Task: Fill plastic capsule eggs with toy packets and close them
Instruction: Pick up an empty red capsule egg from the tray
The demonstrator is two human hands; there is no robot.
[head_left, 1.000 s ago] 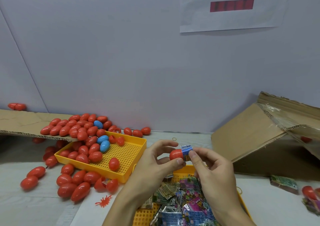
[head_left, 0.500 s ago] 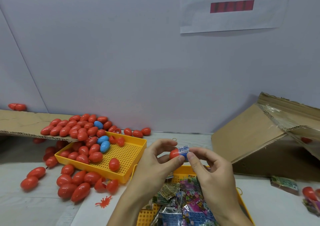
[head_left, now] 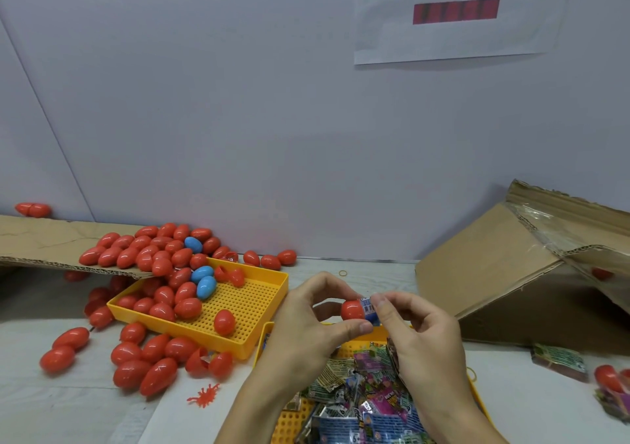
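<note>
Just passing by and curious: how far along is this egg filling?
Looks partly done, not finished. Many closed red eggs lie piled on the cardboard and in the yellow tray. In hand: the left hand holds a red egg half while the right hand pushes in a blue packet. Left: a heap of packets.

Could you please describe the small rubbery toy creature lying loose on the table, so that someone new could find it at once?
Start at the yellow tray holding red eggs, left of the hands. Just in front of its near edge lies a cluster of red eggs on the table. Right of that cluster lies the toy creature: flat, spiky-legged and red, unlike the smooth rounded eggs.
</note>
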